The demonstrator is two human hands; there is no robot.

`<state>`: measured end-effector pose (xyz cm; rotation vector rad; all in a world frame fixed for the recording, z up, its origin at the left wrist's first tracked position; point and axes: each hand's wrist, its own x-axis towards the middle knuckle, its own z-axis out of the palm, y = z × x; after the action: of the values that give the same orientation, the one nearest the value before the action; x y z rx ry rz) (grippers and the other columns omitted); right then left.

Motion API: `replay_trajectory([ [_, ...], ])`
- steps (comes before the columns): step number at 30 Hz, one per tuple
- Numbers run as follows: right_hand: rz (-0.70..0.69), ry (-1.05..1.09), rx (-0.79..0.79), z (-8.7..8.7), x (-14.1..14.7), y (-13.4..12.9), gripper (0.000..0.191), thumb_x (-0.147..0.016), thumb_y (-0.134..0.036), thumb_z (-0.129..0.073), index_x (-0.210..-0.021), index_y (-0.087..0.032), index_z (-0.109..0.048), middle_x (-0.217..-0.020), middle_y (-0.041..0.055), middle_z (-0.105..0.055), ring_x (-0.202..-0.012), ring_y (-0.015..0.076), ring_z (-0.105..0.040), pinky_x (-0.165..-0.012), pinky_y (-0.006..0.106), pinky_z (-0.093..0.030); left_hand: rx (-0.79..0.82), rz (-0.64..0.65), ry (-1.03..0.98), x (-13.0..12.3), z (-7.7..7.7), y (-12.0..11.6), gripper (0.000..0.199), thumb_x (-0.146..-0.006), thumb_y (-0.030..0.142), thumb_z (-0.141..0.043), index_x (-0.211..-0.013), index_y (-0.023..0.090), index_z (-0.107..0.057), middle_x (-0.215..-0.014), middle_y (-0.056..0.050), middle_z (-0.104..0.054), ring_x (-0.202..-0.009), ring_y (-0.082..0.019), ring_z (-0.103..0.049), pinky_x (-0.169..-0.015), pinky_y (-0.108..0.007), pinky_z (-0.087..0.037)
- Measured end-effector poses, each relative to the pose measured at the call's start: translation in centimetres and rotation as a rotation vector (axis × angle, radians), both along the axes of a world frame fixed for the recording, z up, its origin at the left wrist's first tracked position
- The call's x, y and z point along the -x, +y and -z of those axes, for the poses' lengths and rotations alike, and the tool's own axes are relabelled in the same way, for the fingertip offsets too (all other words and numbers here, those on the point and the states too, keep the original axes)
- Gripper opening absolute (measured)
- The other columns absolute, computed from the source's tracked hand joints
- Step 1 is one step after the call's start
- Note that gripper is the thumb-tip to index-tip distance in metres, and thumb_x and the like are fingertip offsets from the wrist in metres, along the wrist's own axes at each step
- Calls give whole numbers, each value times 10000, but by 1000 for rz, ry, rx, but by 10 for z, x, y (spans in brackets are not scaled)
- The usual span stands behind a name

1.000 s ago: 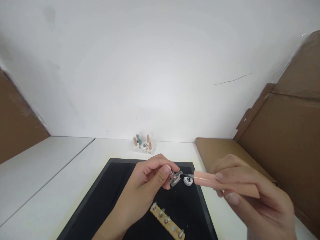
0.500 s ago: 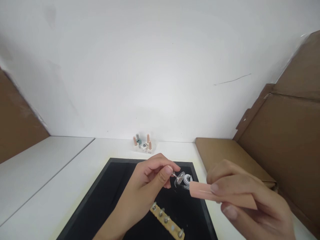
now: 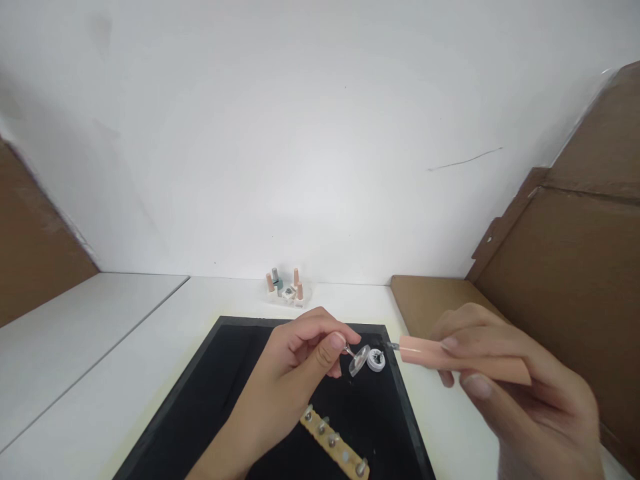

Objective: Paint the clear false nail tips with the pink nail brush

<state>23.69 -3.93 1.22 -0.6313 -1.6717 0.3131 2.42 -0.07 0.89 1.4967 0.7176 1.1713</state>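
Note:
Between its thumb and fingertips, my left hand [image 3: 310, 363] pinches the thin metal stem of a clear, oval piece [image 3: 359, 361]. My right hand [image 3: 520, 373] grips the long peach handle of a nail polish brush [image 3: 460, 361], its dark bristle tip pointing left. That tip is apart from the clear piece, near the right edge of the black mat. Just right of the clear piece stands a small round white pot [image 3: 376, 360] with something dark inside. Below my left hand, a yellowish strip [image 3: 345, 456] with several small metal pegs lies on the black mat [image 3: 200, 393].
At the back, a clear holder [image 3: 287, 300] carries several bottles with peach or grey caps. A flat cardboard box [image 3: 425, 293] lies at the right rear, with a tall cardboard panel [image 3: 575, 280] beyond it. A white wall [image 3: 310, 147] closes off the back.
My right hand has drawn the brush up and to the right, away from the clear piece, uncovering the white pot. My left hand stays in place.

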Motion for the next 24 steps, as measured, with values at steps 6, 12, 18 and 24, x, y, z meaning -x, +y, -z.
replay_trajectory([
  [6,-84,-74,22,-7,5,-3,112,-968,-318,-585,-1019,-268,-670,-736,-10,-606,-647,146,-570,-571,296,-466,2,3,0,-1,-3,2,171,-898,350,-696,-813,251,-806,-718,29,-601,-576,-74,-545,-588,-187,-446],
  [12,-42,-103,3,-6,0,-2,113,-957,-231,-602,-1036,-258,-680,-748,-13,-610,-706,140,-574,-587,267,-476,-16,1,19,-1,-1,0,175,-915,334,-677,-826,264,-811,-728,27,-594,-591,-77,-557,-601,-191,-453],
  [18,9,-21,4,3,-8,-2,142,-948,-190,-616,-1059,-241,-687,-789,-7,-624,-712,143,-550,-605,282,-468,-18,-5,26,1,2,-2,171,-911,312,-681,-813,254,-809,-713,30,-590,-584,-73,-556,-598,-185,-456],
  [24,-53,-59,8,-3,1,-4,103,-949,-310,-615,-1007,-263,-686,-699,-10,-615,-632,156,-572,-545,295,-465,-13,-10,8,-1,-1,2,156,-910,296,-684,-827,259,-810,-734,25,-603,-595,-75,-565,-600,-178,-480],
])
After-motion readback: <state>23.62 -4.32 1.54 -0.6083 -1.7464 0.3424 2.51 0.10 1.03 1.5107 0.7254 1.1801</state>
